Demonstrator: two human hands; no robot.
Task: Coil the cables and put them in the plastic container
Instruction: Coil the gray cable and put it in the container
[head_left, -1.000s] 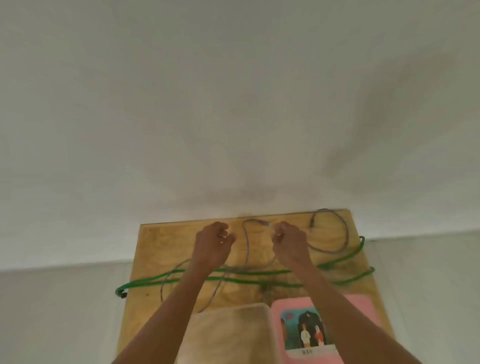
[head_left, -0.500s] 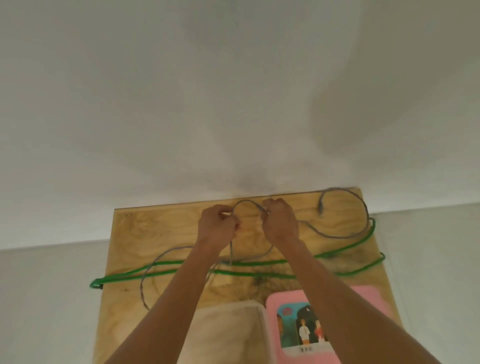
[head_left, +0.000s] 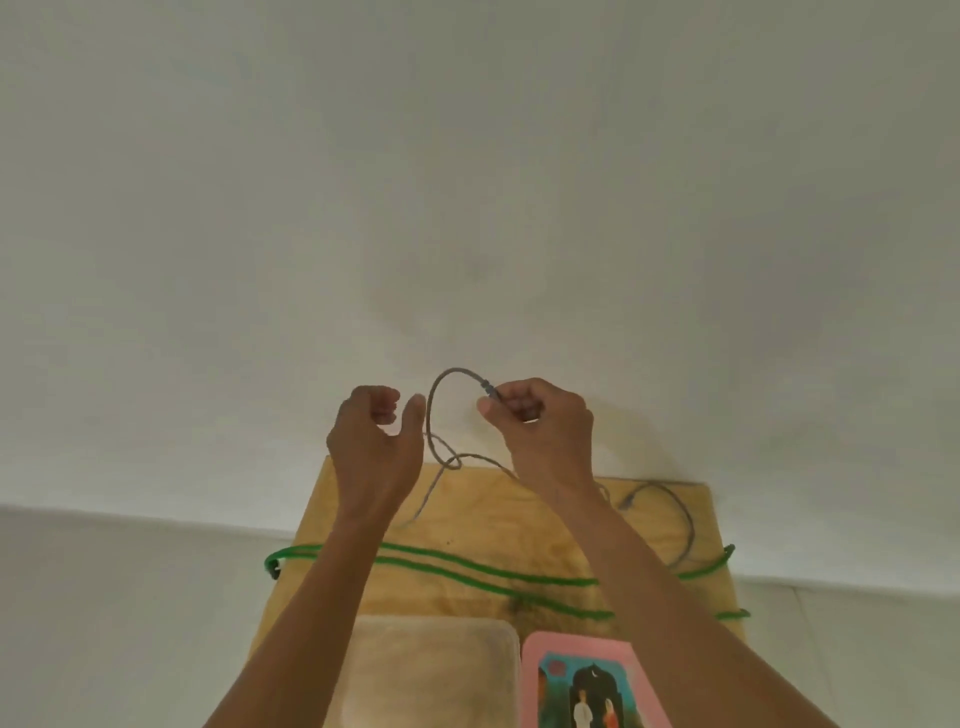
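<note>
A thin grey cable (head_left: 439, 395) arcs in a small loop between my raised hands and trails down onto the wooden table (head_left: 467, 525). My right hand (head_left: 540, 421) pinches the cable near its plug end. My left hand (head_left: 376, 441) is beside the loop with curled, parted fingers and thumb next to the strand, holding nothing. The cable's other end (head_left: 670, 519) curves over the table's far right. A green cable (head_left: 488, 571) lies in long strands across the table, hanging past both side edges. The translucent plastic container (head_left: 431, 670) sits open at the near edge.
A pink lid with a picture (head_left: 587, 680) lies right of the container. A pale wall fills the view behind the table. The floor shows on either side of the table.
Both hands have risen and moved apart. The left hand has let go of the grey cable and opened. The right hand lifted the plug end, forming a loop. The camera tilted.
</note>
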